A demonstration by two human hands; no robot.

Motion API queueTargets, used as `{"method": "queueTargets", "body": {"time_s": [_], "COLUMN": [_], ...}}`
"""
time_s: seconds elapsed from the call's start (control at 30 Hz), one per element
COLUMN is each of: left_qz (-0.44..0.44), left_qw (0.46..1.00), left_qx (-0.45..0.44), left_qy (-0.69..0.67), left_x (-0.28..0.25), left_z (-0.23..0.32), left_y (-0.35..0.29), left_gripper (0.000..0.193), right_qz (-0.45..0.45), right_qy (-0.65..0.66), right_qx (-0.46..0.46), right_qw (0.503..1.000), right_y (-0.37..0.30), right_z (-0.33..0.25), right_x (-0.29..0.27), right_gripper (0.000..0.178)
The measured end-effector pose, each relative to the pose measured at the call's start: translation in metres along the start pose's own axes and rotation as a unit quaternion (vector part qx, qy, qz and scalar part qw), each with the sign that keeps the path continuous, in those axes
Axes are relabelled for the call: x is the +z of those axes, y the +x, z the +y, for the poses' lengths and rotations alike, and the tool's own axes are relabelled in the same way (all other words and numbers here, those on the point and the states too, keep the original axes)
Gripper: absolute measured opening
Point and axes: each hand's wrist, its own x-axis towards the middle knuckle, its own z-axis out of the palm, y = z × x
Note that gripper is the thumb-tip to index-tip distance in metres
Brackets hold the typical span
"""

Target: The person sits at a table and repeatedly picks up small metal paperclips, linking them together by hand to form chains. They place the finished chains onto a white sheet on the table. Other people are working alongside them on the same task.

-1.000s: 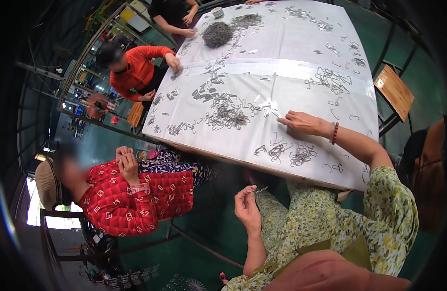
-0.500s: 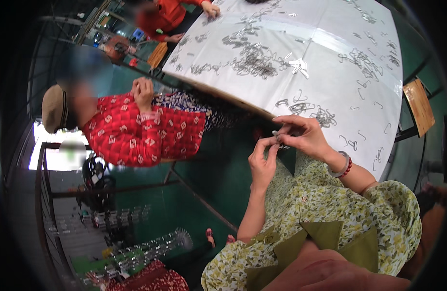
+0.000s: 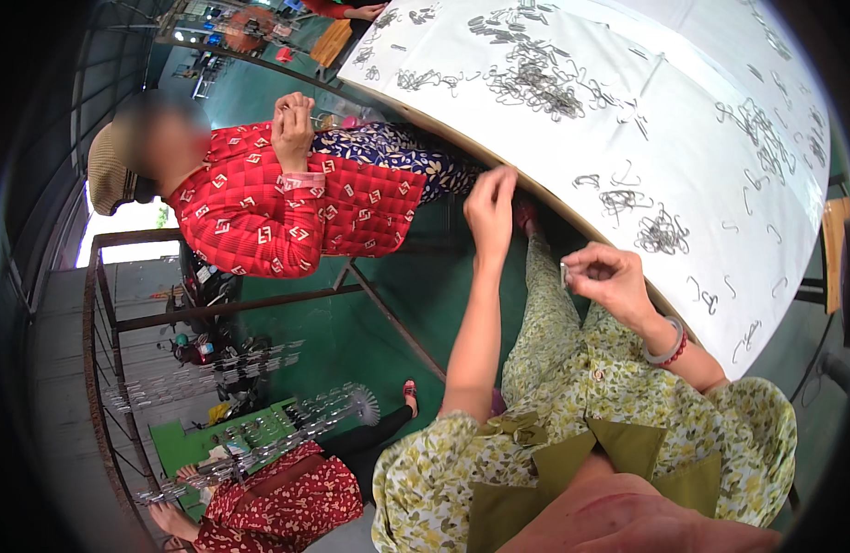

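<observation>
My right hand (image 3: 616, 288) is closed in front of my lap, thumb and forefinger pinching a small shiny metal piece (image 3: 565, 274). I cannot make out its exact shape. My left hand (image 3: 490, 218) is raised by the table's near edge, its fingers bent and pressed together. Whatever they may hold is hidden. Close beyond my right hand, small heaps of thin bent metal hooks (image 3: 662, 234) lie on the white-covered table (image 3: 618, 143). A larger pile of dark metal hooks (image 3: 540, 88) spreads farther off.
To the left sits a co-worker in a red patterned top (image 3: 268, 217), hands raised. Another person in dark red (image 3: 287, 498) works at a green surface (image 3: 181, 447) lower left, by rows of hanging metal parts (image 3: 305, 438). A metal frame (image 3: 240, 309) stands between. A wooden stool (image 3: 835, 249) stands at right.
My hands were together over the table corner; now they are apart. The left has moved up and left, the right slightly down and right. The view has shifted too.
</observation>
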Motion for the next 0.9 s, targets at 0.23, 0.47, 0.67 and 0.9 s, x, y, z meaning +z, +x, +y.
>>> {"method": "queueTargets", "body": {"time_s": [0.23, 0.47, 0.67, 0.9], "left_qz": [-0.083, -0.136, -0.138, -0.065], "left_qw": [0.922, 0.932, 0.972, 0.991], "left_qx": [0.205, 0.131, -0.092, 0.032], "left_qy": [0.317, 0.311, -0.164, -0.116], "left_x": [0.041, 0.037, -0.008, -0.014], "left_z": [-0.081, -0.048, 0.056, 0.090], "left_y": [0.142, 0.112, -0.009, -0.095], "left_gripper": [0.009, 0.010, 0.008, 0.005], "right_qz": [-0.007, -0.017, 0.047, 0.095], "right_qy": [0.056, -0.020, -0.007, -0.019], "right_qx": [-0.013, -0.019, -0.022, -0.097], "right_qw": [0.998, 0.999, 0.999, 0.991], "right_y": [-0.002, 0.004, 0.007, 0.001], "right_z": [0.017, 0.009, 0.004, 0.001], "right_x": [0.002, 0.002, 0.002, 0.016], "right_gripper": [0.017, 0.017, 0.018, 0.019]}}
